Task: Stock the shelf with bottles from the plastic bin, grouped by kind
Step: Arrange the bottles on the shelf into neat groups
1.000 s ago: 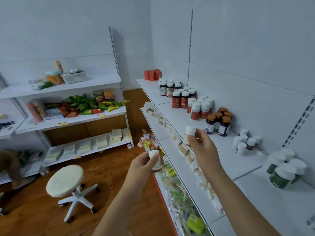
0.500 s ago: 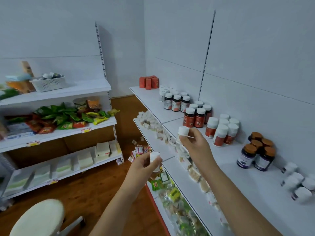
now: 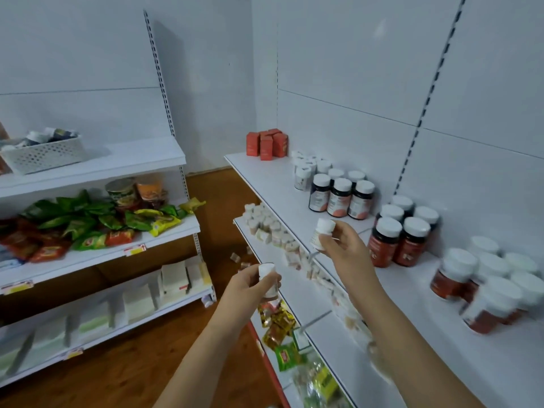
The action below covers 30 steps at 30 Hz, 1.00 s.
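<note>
On the top shelf [image 3: 279, 184] at right, bottles stand grouped: small white ones [image 3: 306, 169] beside orange boxes [image 3: 266, 142], dark white-capped ones [image 3: 341, 195], then red ones [image 3: 397, 237]. Over its front edge, the right hand [image 3: 344, 248] pinches a small white bottle [image 3: 322, 232]; lower down, the left hand [image 3: 250, 290] grips another white bottle [image 3: 268, 278]. Compared with half a second ago, both hands sit slightly higher, and the stool has left view.

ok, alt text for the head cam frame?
A person's left hand and right hand each hold a small white bottle before a white shelf stocked with grouped white-capped bottles and orange boxes.
</note>
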{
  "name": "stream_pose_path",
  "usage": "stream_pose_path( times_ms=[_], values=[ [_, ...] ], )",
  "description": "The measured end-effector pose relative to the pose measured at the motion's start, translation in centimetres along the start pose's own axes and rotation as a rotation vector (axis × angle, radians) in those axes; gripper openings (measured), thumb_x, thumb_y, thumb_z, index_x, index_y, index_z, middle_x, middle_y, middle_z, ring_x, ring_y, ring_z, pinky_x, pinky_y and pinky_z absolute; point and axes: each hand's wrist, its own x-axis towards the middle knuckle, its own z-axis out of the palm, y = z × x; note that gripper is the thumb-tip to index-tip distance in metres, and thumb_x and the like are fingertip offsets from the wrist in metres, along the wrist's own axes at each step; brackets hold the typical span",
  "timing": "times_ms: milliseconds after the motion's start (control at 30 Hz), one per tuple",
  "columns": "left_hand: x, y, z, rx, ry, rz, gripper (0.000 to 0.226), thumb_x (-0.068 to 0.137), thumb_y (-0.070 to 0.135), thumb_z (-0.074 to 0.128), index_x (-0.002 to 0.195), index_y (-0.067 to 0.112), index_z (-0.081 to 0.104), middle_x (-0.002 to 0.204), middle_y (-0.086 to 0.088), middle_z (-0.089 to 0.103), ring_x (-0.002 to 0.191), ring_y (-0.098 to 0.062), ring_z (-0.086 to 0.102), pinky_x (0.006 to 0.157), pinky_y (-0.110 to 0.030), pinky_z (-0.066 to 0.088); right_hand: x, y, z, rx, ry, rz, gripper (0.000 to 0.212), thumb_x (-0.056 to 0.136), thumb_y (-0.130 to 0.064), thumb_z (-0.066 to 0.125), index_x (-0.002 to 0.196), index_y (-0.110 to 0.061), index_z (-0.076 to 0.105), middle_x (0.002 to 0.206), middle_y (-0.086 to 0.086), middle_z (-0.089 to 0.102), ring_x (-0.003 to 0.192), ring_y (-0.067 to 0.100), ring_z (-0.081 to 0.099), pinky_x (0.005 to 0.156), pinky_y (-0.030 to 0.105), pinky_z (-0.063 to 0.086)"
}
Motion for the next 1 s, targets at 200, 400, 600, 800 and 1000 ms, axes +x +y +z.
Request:
stream_pose_path(
  times_ms=[200,400,600,800,1000],
  values=[
    [15.7,1.1,-3.1,0.051,0.001,-0.064,0.018,0.094,0.022,0.064,0.112,0.025,0.064,0.103,-0.002,0.073,0.09,-0.012,0.07,0.067,-0.015,0.053,14.5,3.1,5.9,0.038,-0.006,0.004,0.015,0.092,-0.022,0.065,0.099,-0.035,0.062,0.095,-0.015,0.071,0.096,0.007,0.067,0.096,0.045,0.053],
    [28.3,2.4,-6.8,0.193,0.027,-0.048,0.017,0.095,0.027,0.064,0.103,0.04,0.06,0.099,0.005,0.071,0.093,-0.016,0.069,0.089,-0.035,0.056,26.7,4.3,12.2,-0.019,-0.013,-0.006,0.015,0.093,-0.025,0.064,0.107,-0.029,0.06,0.098,-0.016,0.068,0.095,0.0,0.064,0.088,0.026,0.051],
    [39.0,2.4,-9.6,0.235,0.006,-0.041,0.022,0.093,0.027,0.066,0.113,0.035,0.062,0.099,0.008,0.071,0.092,-0.014,0.069,0.084,-0.034,0.058,35.4,6.7,16.4,-0.067,0.097,0.031,0.013,0.095,-0.032,0.061,0.107,-0.028,0.06,0.098,-0.015,0.067,0.095,0.001,0.063,0.081,0.019,0.048],
    [52.8,1.9,-10.8,0.336,-0.114,0.165,0.027,0.089,0.029,0.07,0.114,0.036,0.063,0.104,0.018,0.069,0.097,0.0,0.063,0.077,-0.015,0.052,43.6,10.6,19.8,-0.178,0.279,0.096,0.005,0.094,-0.033,0.06,0.097,-0.029,0.058,0.09,-0.011,0.066,0.086,0.005,0.062,0.076,0.024,0.049],
    [63.9,2.0,-10.0,0.399,-0.275,0.274,0.03,0.086,0.021,0.071,0.105,0.042,0.059,0.102,0.025,0.064,0.094,0.012,0.057,0.08,-0.009,0.046,51.6,11.5,23.6,-0.275,0.479,0.147,0.005,0.095,-0.016,0.054,0.097,-0.021,0.054,0.086,0.0,0.061,0.08,0.021,0.058,0.066,0.025,0.043]
  ],
)
